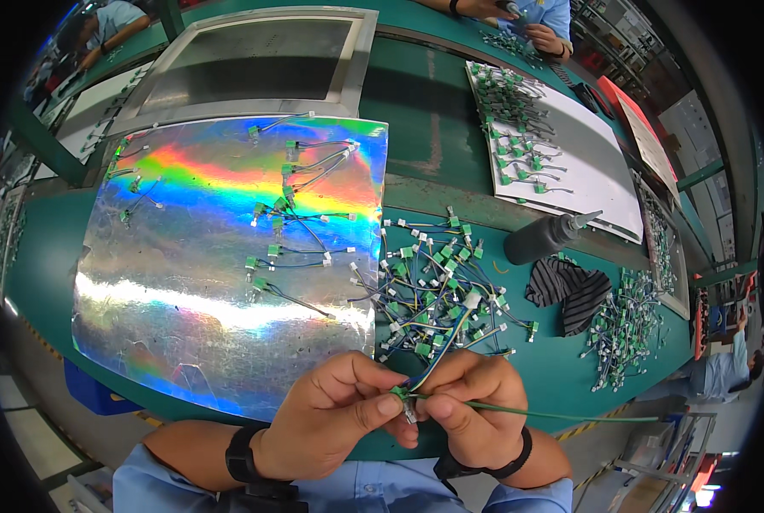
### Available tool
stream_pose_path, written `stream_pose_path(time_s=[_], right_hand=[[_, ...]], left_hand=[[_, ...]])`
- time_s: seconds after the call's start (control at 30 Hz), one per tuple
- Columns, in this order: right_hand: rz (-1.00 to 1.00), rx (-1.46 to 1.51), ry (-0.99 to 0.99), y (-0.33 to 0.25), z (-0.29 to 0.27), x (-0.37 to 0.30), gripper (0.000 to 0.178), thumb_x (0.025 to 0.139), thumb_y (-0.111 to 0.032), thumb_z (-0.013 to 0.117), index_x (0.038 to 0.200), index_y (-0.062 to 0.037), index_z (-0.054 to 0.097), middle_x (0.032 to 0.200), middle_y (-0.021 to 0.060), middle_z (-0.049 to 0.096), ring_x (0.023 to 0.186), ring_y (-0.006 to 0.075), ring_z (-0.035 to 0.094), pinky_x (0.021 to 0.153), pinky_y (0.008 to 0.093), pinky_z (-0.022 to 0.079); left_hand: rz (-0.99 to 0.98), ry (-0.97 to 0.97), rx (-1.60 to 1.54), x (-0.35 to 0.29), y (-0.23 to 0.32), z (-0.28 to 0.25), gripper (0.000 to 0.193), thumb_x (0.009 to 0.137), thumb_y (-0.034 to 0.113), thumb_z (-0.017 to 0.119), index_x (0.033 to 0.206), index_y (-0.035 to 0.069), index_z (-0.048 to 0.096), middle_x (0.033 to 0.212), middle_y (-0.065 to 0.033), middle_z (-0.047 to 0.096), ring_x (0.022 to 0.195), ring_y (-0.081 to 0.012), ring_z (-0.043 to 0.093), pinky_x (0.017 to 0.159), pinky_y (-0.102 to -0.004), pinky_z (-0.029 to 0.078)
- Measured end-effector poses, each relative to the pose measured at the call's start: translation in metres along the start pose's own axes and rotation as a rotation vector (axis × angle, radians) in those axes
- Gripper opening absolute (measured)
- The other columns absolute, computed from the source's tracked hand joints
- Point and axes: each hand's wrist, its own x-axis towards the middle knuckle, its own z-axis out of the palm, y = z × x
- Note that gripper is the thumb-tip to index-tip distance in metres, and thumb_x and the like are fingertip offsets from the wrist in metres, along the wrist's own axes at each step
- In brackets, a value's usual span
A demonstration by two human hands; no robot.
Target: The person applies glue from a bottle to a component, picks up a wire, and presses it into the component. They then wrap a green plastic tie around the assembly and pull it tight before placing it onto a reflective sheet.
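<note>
Near the front edge of the bench, my left hand (335, 415) pinches a small green circuit board (401, 392) with a metal part at its lower end. A bundle of wires (444, 342) runs up from this board to a white connector (472, 299). Between its fingers my right hand (480, 415) grips a thin green rod (570, 416), whose near tip meets the board and whose far end sticks out to the right. Just beyond both hands lies a loose heap of wired boards (438, 278) with white plugs.
On the left, a shiny rainbow sheet (168, 299) carries several wired boards. A dark bottle with a nozzle (543, 239) and a striped cloth (570, 292) lie right of the heap. Beyond is a white board (562, 162) with more pieces. A person's hands (543, 36) work across the bench.
</note>
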Motion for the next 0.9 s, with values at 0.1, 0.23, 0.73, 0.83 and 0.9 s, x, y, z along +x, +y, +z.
stream_pose_path(time_s=[0.1,0.23,0.73,0.83,0.9], right_hand=[[0.102,0.149,0.059,-0.002,0.002,0.000,0.011,0.084,0.004,0.052,0.090,0.0006,0.043,0.084,0.0158,0.054,0.066,0.0189,0.057,0.055,0.0290,0.048],[0.147,0.230,0.070,-0.002,-0.002,0.000,0.011,0.085,0.004,0.051,0.090,0.0004,0.042,0.084,0.0155,0.053,0.067,0.0183,0.057,0.058,0.0289,0.048],[0.052,0.282,0.041,0.005,-0.019,-0.001,0.015,0.082,0.003,0.056,0.090,-0.0012,0.044,0.078,0.0139,0.055,0.065,0.0150,0.052,0.059,0.0260,0.043],[0.079,0.290,0.043,0.006,-0.020,0.002,0.015,0.082,0.003,0.056,0.091,-0.0011,0.044,0.081,0.0139,0.054,0.069,0.0148,0.052,0.061,0.0261,0.043],[0.085,0.287,-0.003,0.006,-0.020,0.003,0.015,0.082,0.004,0.055,0.092,-0.0008,0.044,0.082,0.0140,0.054,0.071,0.0152,0.052,0.063,0.0262,0.043]], left_hand=[[0.026,0.027,0.070,0.000,-0.001,0.002,0.018,0.085,0.001,0.053,0.103,0.001,0.049,0.094,-0.0160,0.057,0.078,-0.0258,0.062,0.066,-0.0349,0.052],[0.095,0.055,0.209,0.002,0.002,0.006,0.019,0.084,0.000,0.055,0.102,0.000,0.049,0.095,-0.0157,0.057,0.078,-0.0247,0.062,0.066,-0.0328,0.051],[0.128,-0.045,0.274,0.005,0.013,-0.001,0.023,0.089,0.005,0.049,0.110,-0.001,0.051,0.094,-0.0117,0.058,0.081,-0.0180,0.060,0.073,-0.0282,0.050],[0.139,-0.059,0.289,0.005,0.013,-0.001,0.022,0.088,0.005,0.050,0.109,-0.001,0.052,0.095,-0.0130,0.056,0.081,-0.0202,0.060,0.070,-0.0314,0.051],[0.147,-0.055,0.285,0.006,0.013,0.000,0.021,0.087,0.005,0.051,0.106,-0.001,0.053,0.096,-0.0156,0.052,0.083,-0.0239,0.058,0.065,-0.0371,0.053]])
